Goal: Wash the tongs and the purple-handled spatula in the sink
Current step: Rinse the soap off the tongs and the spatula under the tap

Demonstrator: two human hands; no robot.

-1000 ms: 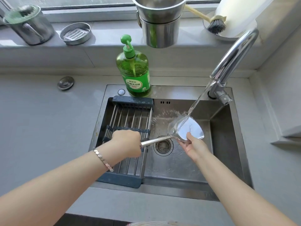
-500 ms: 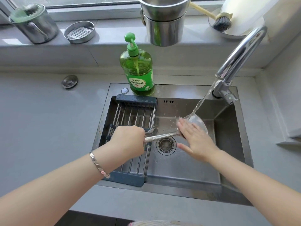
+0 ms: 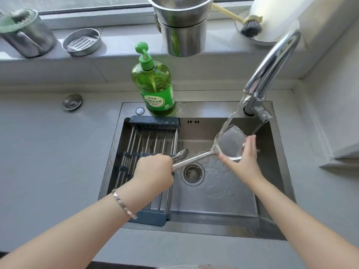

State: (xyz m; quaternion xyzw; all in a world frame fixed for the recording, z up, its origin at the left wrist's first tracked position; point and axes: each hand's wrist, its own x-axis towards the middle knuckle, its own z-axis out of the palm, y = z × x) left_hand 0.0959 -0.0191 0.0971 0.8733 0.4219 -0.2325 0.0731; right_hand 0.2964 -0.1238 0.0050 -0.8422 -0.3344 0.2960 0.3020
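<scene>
A metal spatula (image 3: 229,142) is held over the steel sink (image 3: 217,202); its wide blade sits under the water running from the faucet (image 3: 272,61). My left hand (image 3: 153,169) grips the spatula's handle, which is hidden inside the fist. My right hand (image 3: 244,162) lies behind the blade, thumb along its lower edge and straight fingers up its right side. The metal tongs (image 3: 181,153) lie on the drying rack (image 3: 151,138), only their tip showing past my left hand.
A green dish-soap bottle (image 3: 155,90) stands on the sink's back rim. The drain (image 3: 192,172) lies below the spatula's shaft. Steel pots, a small tin and a dish brush line the window sill. Grey counter surrounds the sink.
My right hand has moved from on top of the blade to behind it. The blade has tipped up and shifted right, closer to the faucet.
</scene>
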